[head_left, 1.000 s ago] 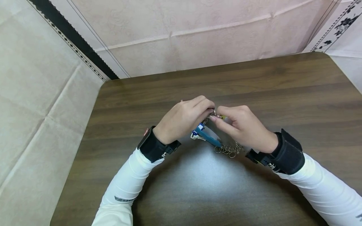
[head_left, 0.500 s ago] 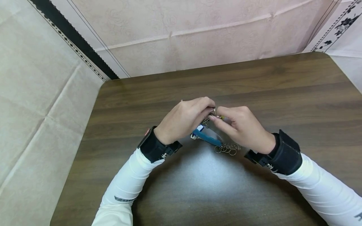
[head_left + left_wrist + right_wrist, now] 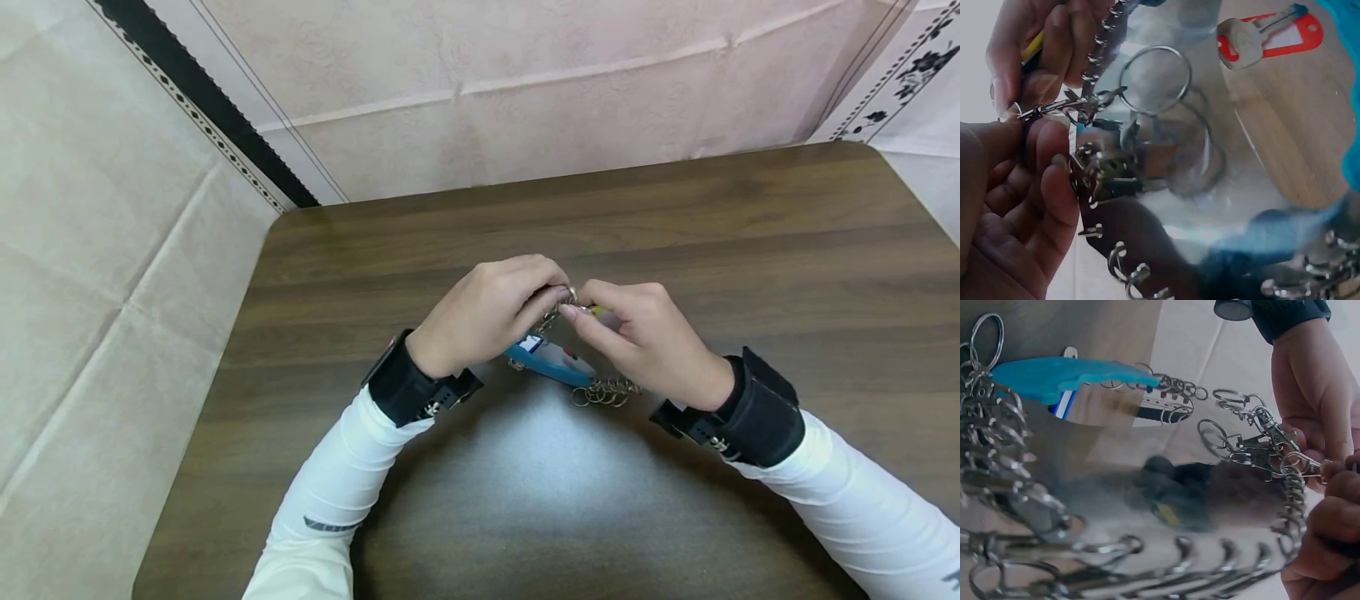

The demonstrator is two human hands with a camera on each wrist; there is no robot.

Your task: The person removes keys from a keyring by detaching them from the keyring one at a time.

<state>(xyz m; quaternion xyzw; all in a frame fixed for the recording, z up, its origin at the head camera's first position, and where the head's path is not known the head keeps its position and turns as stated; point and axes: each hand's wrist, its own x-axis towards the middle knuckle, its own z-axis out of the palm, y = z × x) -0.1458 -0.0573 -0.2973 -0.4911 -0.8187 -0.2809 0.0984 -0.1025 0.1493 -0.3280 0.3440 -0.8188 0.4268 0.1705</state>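
Note:
My left hand (image 3: pixel 491 304) pinches a silver swivel clasp (image 3: pixel 1054 107) on a shiny see-through holder (image 3: pixel 558 337). The holder has a teal-blue edge (image 3: pixel 1079 375) and metal clasps and split rings (image 3: pixel 1266 431) along its sides. Opposite, my right hand (image 3: pixel 648 333) brings thumb and finger to the end of that clasp. Among its fingers is a small yellow tag (image 3: pixel 1032 47), partly covered; what it is fixed to is hidden. A key (image 3: pixel 1241 47) with a red tag (image 3: pixel 1300 34) appears beyond the clear sheet. A blue-and-white tag (image 3: pixel 1062 405) shows beneath the teal edge.
More loose rings (image 3: pixel 603 392) hang at the holder's near end. The brown wood-grain table (image 3: pixel 375 250) lies below, with pale patterned cloth (image 3: pixel 450 125) behind and at the left. Black straps (image 3: pixel 765 412) wrap both wrists.
The holder has tilted, so more of its clear face and a bit of red show, while the hanging key at its left is now mostly hidden. Both hands stay together at the clasp.

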